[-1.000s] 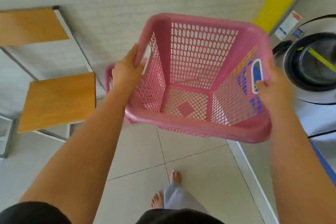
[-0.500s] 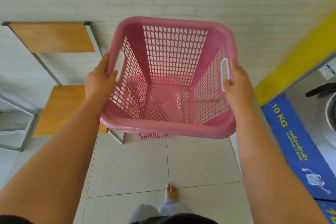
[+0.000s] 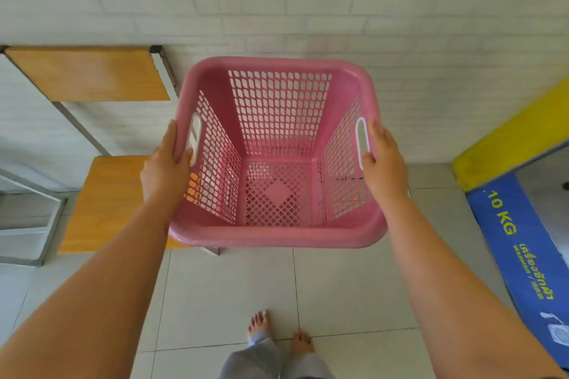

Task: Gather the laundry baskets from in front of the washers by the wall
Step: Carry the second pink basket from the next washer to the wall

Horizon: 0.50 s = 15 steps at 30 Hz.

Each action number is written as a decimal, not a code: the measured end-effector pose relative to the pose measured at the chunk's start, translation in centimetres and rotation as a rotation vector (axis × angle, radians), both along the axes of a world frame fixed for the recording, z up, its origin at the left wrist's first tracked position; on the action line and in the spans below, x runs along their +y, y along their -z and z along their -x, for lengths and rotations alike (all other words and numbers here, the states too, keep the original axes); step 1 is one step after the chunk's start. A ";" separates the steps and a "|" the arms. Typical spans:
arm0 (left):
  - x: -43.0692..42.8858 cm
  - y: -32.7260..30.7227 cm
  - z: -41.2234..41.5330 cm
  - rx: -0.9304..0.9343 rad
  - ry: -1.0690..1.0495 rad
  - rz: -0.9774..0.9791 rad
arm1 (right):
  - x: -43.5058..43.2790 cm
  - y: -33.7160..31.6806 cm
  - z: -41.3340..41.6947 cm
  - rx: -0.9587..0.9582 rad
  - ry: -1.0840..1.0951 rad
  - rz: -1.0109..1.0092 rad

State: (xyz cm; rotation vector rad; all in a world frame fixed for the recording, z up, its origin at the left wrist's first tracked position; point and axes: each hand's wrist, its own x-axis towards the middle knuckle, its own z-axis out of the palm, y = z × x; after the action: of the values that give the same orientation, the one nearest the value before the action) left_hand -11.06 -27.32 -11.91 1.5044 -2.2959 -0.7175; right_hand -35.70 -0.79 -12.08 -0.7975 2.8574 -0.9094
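Observation:
I hold an empty pink mesh laundry basket (image 3: 277,237) out in front of me, upright and level, above the tiled floor close to the white brick wall. My left hand (image 3: 166,169) grips its left rim at the white handle slot. On the opposite side my right hand (image 3: 385,169) grips the right rim at its handle slot. What lies directly under the basket is hidden by it.
A wooden chair with a metal frame stands to the left against the wall, its seat (image 3: 107,203) touching the basket's left side in view. A washer front with a blue "10 KG" label (image 3: 520,249) and a yellow panel (image 3: 511,135) is at the right. My bare feet (image 3: 277,335) are below.
The view has swung left, away from the washer drum and toward the wall. The basket has levelled and now sits centred and lower, and the second pink basket seen behind it is no longer visible.

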 end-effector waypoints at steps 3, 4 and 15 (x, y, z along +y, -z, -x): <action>-0.9 2.2 0.3 -0.030 -0.001 -0.008 | -1.3 2.4 0.8 -0.019 -0.023 -0.012; -1.1 3.0 0.4 -0.034 -0.003 -0.016 | -1.6 3.2 1.0 -0.022 -0.025 -0.031; -3.8 15.7 3.7 -0.146 0.013 -0.094 | -4.8 16.0 4.6 -0.078 -0.039 -0.084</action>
State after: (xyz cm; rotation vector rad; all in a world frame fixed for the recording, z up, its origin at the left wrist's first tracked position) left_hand -14.79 -31.13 -27.60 1.6358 -2.4105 -0.7522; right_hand -40.35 -5.63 -28.05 -0.7879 2.7817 -0.7915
